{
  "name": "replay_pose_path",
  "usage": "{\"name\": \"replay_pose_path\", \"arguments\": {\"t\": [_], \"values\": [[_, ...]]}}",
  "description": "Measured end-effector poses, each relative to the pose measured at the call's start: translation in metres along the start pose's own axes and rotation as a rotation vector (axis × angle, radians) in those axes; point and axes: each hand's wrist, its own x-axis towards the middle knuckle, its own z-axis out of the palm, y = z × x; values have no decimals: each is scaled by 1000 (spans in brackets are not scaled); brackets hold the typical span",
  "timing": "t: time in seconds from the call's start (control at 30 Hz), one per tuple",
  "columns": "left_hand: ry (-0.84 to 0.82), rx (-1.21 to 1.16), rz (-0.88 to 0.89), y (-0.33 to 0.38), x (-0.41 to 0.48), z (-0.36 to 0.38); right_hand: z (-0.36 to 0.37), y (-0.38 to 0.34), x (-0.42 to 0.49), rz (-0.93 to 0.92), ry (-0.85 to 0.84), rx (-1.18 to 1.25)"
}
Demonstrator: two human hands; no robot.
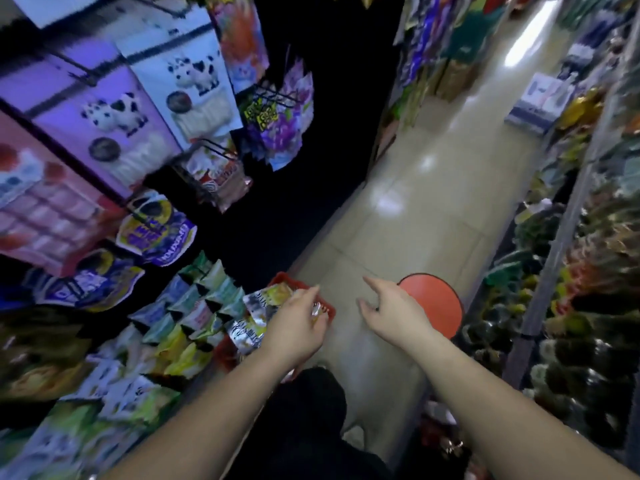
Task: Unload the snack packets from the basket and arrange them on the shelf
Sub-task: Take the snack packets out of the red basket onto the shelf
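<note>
A red basket (282, 280) stands on the floor beside the left shelf, with silver and yellow snack packets (258, 310) in it. My left hand (299, 327) reaches down into the basket and its fingers pinch a silver packet edge (317, 310). My right hand (394, 311) hovers over the bare floor to the right of the basket, fingers spread and holding nothing. The left shelf (194, 317) carries rows of green, white and yellow packets right next to the basket. The picture is blurred.
Purple, pink and white bags hang on hooks (114, 112) above the left shelf. A round orange stool (436, 303) stands right of my right hand. A second stocked shelf (561, 271) lines the right side. The tiled aisle floor (415, 202) runs ahead.
</note>
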Motion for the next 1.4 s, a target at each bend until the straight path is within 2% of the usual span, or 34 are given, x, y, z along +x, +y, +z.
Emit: {"name": "replay_pose_path", "arguments": {"t": [0.17, 0.47, 0.63, 0.73, 0.97, 1.1, 1.2, 1.3, 1.4], "values": [[41, -54, -119, -9, 75, -18, -28, -13, 106, -91, -81, -120], [117, -184, -302, -15, 177, -73, -81, -70, 237, -220, -225, -233], [225, -295, -464, -28, 202, -74, -79, -113, 305, -378, -349, -318], [299, -344, -604, -35, 208, -67, -66, -145, 332, -554, -437, -436], [568, -491, -1004, -41, 223, -21, -7, -192, 401, -1038, -674, -708], [639, -604, -1214, -33, 236, 22, 23, -187, 428, -1242, -774, -781], [598, -672, -1269, -35, 251, 49, 42, -168, 445, -1300, -787, -798], [610, -714, -1273, -63, 268, 89, 82, -138, 463, -1252, -809, -759], [627, -741, -1289, -111, 286, 156, 151, -97, 479, -1184, -838, -713]]}}
